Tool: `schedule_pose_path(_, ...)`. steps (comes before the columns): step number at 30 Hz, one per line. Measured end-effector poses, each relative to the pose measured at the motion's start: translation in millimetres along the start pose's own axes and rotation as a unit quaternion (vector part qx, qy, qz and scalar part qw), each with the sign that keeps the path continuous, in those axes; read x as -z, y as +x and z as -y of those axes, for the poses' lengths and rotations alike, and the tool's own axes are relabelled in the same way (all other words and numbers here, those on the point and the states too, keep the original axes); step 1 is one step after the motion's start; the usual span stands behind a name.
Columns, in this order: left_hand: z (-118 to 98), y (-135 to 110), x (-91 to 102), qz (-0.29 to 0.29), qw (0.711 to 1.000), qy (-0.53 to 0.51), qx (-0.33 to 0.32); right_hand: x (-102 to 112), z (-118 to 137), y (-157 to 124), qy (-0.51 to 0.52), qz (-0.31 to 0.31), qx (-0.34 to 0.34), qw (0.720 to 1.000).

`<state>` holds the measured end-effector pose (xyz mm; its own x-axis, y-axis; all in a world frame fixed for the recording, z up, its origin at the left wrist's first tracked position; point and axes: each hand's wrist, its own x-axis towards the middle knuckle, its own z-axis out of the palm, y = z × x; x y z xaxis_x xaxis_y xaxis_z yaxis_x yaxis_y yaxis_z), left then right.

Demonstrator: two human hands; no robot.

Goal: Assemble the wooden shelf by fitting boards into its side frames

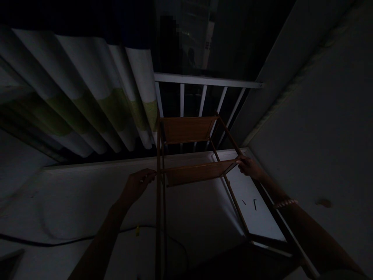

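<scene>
No legible text, labels or numbers.

The rack (195, 174) looks like smooth wood, the curtain (96, 91) matt cloth.

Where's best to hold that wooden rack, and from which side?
Probably by its nearer left post and right post, from their outer sides, level with the lower panel: both posts look slim enough to wrap, and opposite holds should steady the open rack.

The one camera in here is head-worn, facing forward and down over the left hand (138, 187) and right hand (248, 166), near the wooden rack (201, 172), taking in curtain (96, 93) at far left, railing (208, 80) far ahead, wall (320, 136) to the right.
</scene>
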<state>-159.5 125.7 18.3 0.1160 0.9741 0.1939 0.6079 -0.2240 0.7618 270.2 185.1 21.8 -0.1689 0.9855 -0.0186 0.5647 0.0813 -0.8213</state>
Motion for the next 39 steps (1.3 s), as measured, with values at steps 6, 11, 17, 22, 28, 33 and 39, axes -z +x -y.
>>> schedule_pose_path(6,2,3,-7.9,-0.003,1.000,-0.022,0.015,0,3,-1,0.000,0.006,0.003,1.000)
schedule_pose_path(11,6,5,-11.8,0.014,0.998,-0.055,0.025,0,1,0,0.001,0.006,0.002,1.000)
schedule_pose_path(17,0,2,-2.2,0.028,0.999,-0.022,0.025,-1,2,1,0.002,0.002,-0.006,1.000)
schedule_pose_path(22,-3,-3,2.0,0.009,0.998,-0.037,0.041,-1,3,0,0.003,0.002,0.001,1.000)
schedule_pose_path(28,11,0,-4.1,-0.002,0.996,0.061,-0.059,0,6,-1,-0.005,-0.003,-0.001,1.000)
schedule_pose_path(33,17,2,-4.4,0.015,0.995,0.073,-0.061,-1,6,-1,0.000,-0.003,-0.008,1.000)
schedule_pose_path(39,12,9,-2.1,0.053,0.998,-0.015,-0.012,-1,7,-1,0.012,0.002,-0.010,1.000)
